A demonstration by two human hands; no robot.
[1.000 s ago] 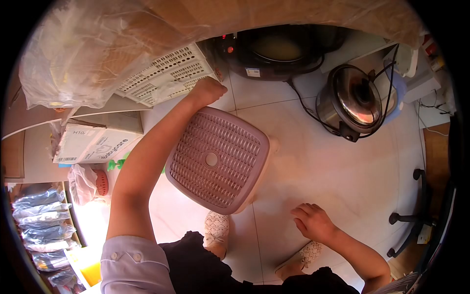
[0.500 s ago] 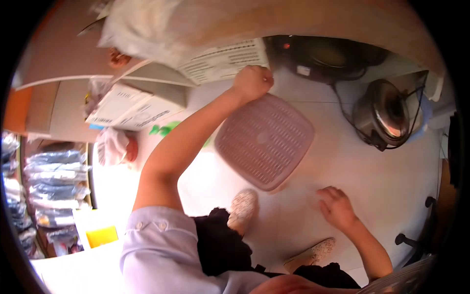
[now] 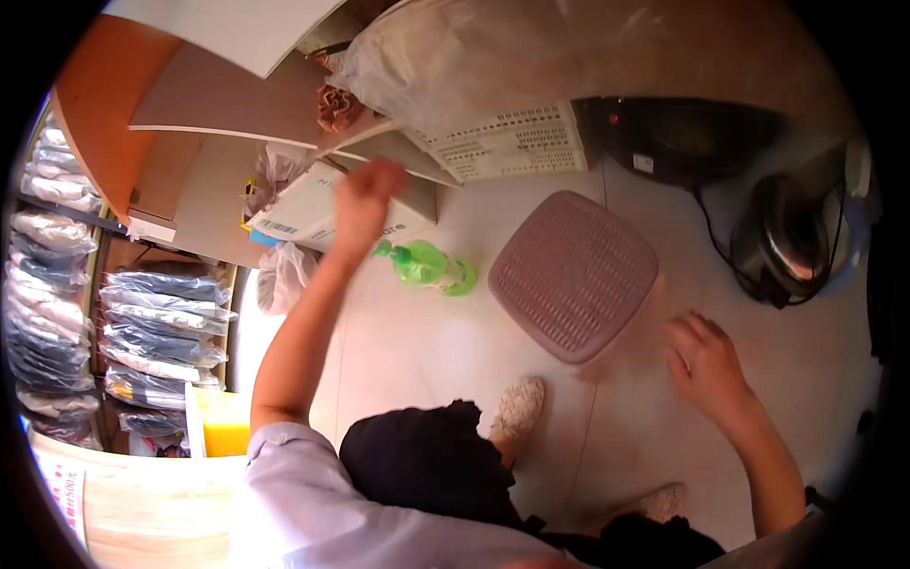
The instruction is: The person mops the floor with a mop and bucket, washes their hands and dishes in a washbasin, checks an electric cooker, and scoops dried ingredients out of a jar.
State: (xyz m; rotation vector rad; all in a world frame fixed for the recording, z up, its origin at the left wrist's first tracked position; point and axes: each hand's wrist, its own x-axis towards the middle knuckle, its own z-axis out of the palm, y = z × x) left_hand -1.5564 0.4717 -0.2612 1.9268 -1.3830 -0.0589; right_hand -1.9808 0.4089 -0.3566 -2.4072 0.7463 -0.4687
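My left hand (image 3: 372,190) blurred before the box (image 3: 299,211), its grip I cannot tell, green bottle (image 3: 423,265) and stool (image 3: 590,251) between it and my relaxed, released right hand (image 3: 706,365)

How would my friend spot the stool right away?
Find the pale tiled floor ahead of the person's shoes. The stool sits there between the green bottle and the shiny pot. Unlike them, it has a flat, dusty-purple, square top with rounded corners.

"H1" and a partial "are" on the white box (image 3: 308,204); "500元" on the sign (image 3: 68,498).
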